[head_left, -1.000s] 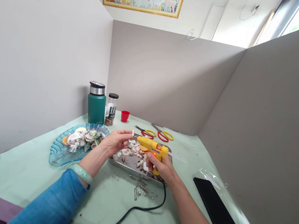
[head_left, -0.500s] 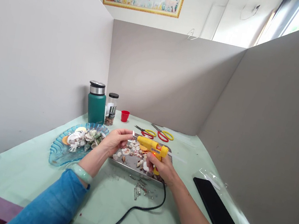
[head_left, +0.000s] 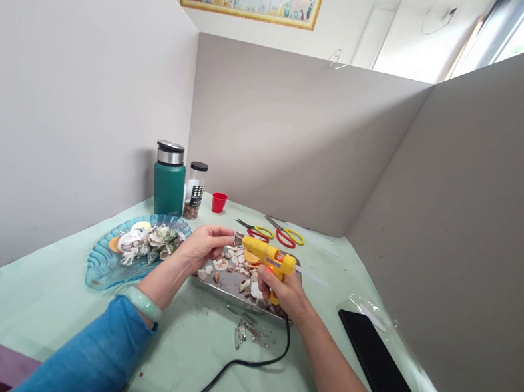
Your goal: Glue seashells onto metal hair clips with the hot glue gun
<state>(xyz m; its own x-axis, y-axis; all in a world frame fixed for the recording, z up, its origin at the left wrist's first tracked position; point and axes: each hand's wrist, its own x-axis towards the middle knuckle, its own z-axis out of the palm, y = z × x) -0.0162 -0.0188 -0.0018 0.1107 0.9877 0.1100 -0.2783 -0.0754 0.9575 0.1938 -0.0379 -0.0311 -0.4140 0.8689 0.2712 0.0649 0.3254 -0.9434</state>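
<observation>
My right hand [head_left: 286, 292] grips a yellow hot glue gun [head_left: 266, 251] by its handle. A red light glows on the gun, and a clear glue stick pokes out of its back end. Pinched in the fingertips of my left hand [head_left: 203, 246] is a small pale piece [head_left: 236, 237], too small to name. The gun's nozzle meets or nearly meets that piece; I cannot tell whether they touch. Below both hands lies a metal tray [head_left: 230, 285] with many small shells [head_left: 235, 257]. Part of the tray is hidden behind my right hand and the gun.
Left is a blue glass dish [head_left: 99, 272] heaped with shells. Behind it stand a green flask [head_left: 169, 186], a jar [head_left: 194, 194] and a red cup [head_left: 219, 202]. Scissors [head_left: 288, 236] lie beyond the tray, metal clips [head_left: 241, 336] before it. A black cord [head_left: 232, 366] curves forward; a black slab [head_left: 385, 373] lies right.
The pale piece in my left fingertips has turned and shows less white. The glue gun has shifted very slightly. Everything else stays put.
</observation>
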